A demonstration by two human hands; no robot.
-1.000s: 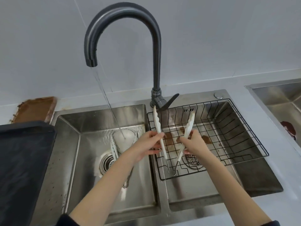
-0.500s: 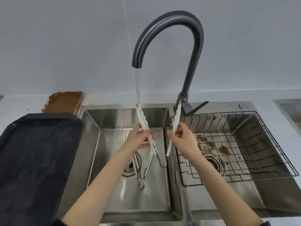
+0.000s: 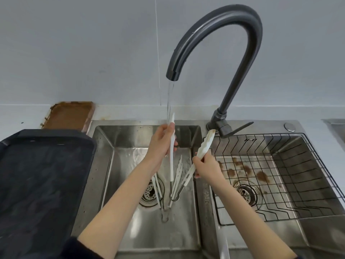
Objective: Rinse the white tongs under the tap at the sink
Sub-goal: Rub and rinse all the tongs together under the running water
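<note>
1. Two bare hands hold one pair of white tongs point(image 3: 172, 156) spread wide over the left basin of the double steel sink point(image 3: 104, 165), its hinge end pointing down toward the basin floor.
2. Left hand point(image 3: 162, 146) is clenched around one arm of the tongs, which stands nearly upright; its tip sits right in the stream of water point(image 3: 169, 101) falling from the tap point(image 3: 220, 43).
3. Right hand point(image 3: 204, 168) pinches the other arm, which tilts out to the right, its scalloped tip near the tap's base and lever, above the divider between the basins.
4. More white tongs point(image 3: 157, 189) lie on the left basin's floor, across the drain strainer point(image 3: 149, 193) and below the held pair.
5. Right basin carries a black wire rack point(image 3: 298, 174); brown stains mark the steel floor beneath it around its drain.
6. On the counter at the sink's left edge sits a dark baking tray point(image 3: 43, 184), with a brown-crusted tray point(image 3: 69, 114) behind it against the wall.
</note>
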